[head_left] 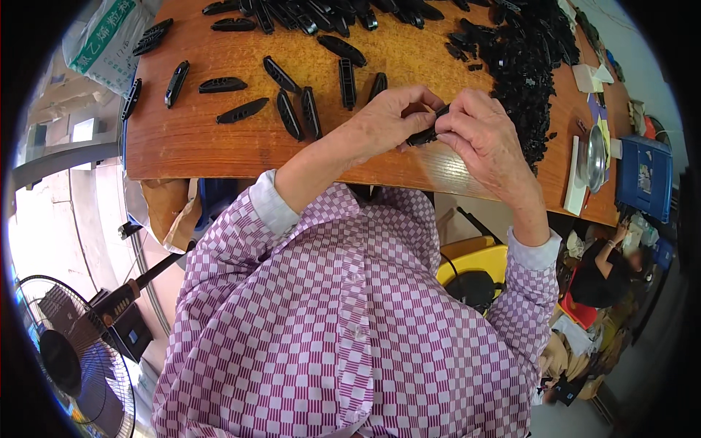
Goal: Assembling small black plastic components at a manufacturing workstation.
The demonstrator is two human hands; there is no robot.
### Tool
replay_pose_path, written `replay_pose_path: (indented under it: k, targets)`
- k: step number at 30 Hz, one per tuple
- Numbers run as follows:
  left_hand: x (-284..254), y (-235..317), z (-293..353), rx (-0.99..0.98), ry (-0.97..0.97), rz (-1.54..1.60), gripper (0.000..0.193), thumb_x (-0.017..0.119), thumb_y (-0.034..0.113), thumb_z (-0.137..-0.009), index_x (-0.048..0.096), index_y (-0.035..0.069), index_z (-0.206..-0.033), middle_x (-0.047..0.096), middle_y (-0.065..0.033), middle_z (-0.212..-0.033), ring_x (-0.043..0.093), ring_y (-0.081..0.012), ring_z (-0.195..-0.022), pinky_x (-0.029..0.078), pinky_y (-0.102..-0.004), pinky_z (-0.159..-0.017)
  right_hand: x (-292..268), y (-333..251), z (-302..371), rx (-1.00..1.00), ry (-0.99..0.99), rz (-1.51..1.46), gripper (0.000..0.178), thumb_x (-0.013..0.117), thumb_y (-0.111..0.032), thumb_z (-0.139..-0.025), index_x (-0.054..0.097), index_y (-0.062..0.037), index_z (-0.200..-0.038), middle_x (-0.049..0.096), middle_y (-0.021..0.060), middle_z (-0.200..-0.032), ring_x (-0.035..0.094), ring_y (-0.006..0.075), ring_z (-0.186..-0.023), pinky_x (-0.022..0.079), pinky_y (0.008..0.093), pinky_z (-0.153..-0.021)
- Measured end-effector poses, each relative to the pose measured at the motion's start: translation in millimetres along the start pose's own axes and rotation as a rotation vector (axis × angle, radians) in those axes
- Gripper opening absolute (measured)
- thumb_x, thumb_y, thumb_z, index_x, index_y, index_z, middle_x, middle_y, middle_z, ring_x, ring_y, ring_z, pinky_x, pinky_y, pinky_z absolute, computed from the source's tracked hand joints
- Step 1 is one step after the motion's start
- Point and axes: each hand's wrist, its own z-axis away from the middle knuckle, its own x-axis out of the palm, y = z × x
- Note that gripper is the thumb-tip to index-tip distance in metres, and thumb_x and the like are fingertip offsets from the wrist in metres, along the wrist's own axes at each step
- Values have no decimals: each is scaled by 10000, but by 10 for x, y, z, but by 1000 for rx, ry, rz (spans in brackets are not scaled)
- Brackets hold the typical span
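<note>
Steadily, with both hands brought together just above the centre of the frame, I grip one elongated black plastic piece near the front edge of the brown wood-grain table. My left hand is closed on the piece's left part, thumb and fingers pinching it; my right hand has its thumb and bent fingers closed around the right end, covering much of it. Whether a smaller part sits inside my right fingertips I cannot tell.

To the left of my hands, upper left to upper centre of the frame, similar slim black plastic pieces with pointed ends lie spread apart, among them a long hollow piece standing nearly lengthwise toward me and a slanting one farther left. A dense row of black pieces crowds the top edge. At the upper right, beside my right hand, spreads a heap of small black plastic parts.

Toward the right edge, a round silver metal dish rests on the table, near a blue plastic box. A black wire-caged fan stands at lower left.
</note>
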Motion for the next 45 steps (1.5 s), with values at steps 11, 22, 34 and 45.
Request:
replay_pose_path:
  k: [11,22,34,45]
  targets:
    - [203,-87,-64,169,66,-181,516,603,-5,-836,357,55,-1285,594,-153,-1061,615,-233,-980,516,-353,-824,506,284,285,678,245,-1169,436,626,41,-826,470,33,-1234,600,81,-1068,578,150,-991,461,271,-879]
    - [253,39,-361,187,32,-345,492,570,6,-829,410,102,-1284,613,-178,-1081,621,-361,-1010,525,-375,-842,657,444,299,595,478,-1234,324,637,17,-852,511,-15,-1150,587,42,-1017,557,109,-912,452,239,-838]
    - [-815,-162,138,457,478,-1495,252,599,53,-746,606,104,-993,591,-41,-872,576,-212,-898,366,-457,-967,385,1504,-135,290,72,347,171,528,-40,-882,544,-6,-1048,513,161,-1022,527,359,-992,472,417,-816]
    - [-2131,77,946,364,852,-1744,88,643,200,-795,637,118,-823,597,-37,-883,576,-235,-907,403,-407,-846,550,1505,-153,216,158,470,150,567,-62,-891,483,-26,-1010,555,152,-907,593,344,-844,511,409,-691]
